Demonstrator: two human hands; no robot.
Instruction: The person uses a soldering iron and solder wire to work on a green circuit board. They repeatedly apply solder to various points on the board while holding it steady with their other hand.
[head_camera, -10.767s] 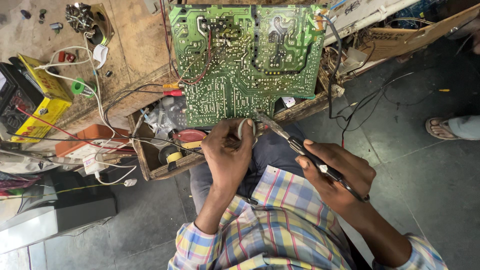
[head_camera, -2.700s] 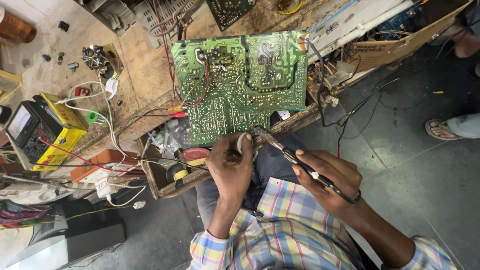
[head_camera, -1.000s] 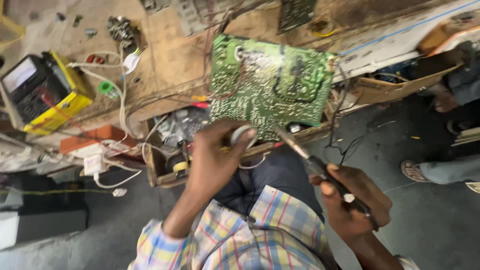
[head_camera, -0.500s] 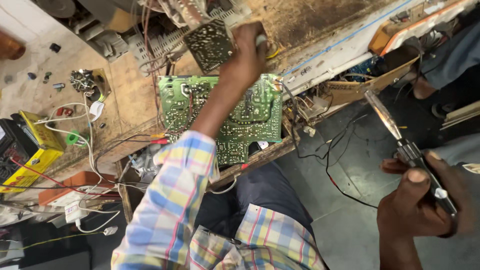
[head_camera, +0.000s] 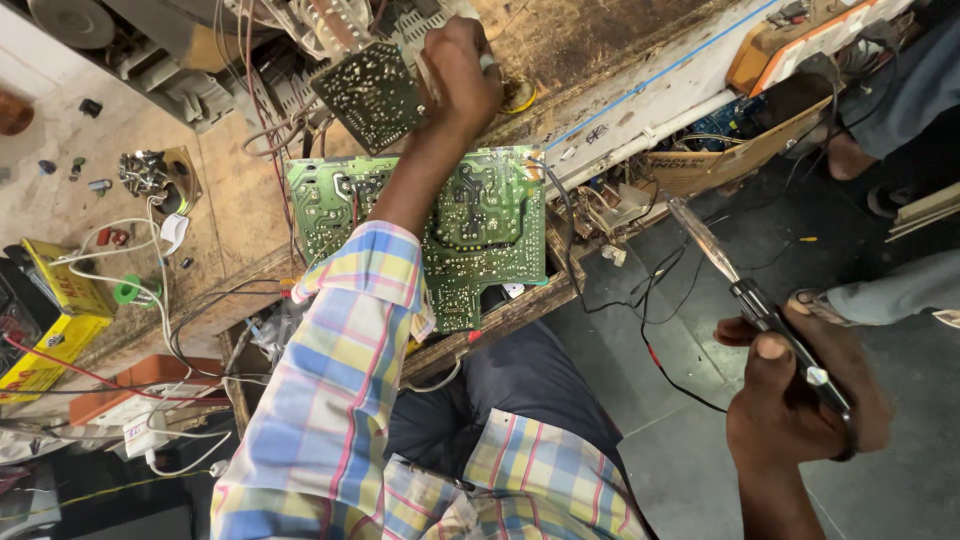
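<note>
Cluttered bench (head_camera: 250, 200), yellow box (head_camera: 60, 320) left; left hand (head_camera: 460, 75) grips something small, right hand (head_camera: 800, 400) soldering iron (head_camera: 750, 295).

You are viewing an evenly lit scene under soft, diffuse light with no hard shadows. The workbench (head_camera: 230, 190) surface reads bright; the floor (head_camera: 700, 440) reads dimmer. Expect slight motion blur on your right hand (head_camera: 800, 400) and the soldering iron (head_camera: 745, 290). Detail on the green circuit board (head_camera: 480, 220) stays sharp. Wide-angle stretching bends the frame edges.

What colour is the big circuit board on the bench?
Green, seen in the head view: the circuit board.
</note>
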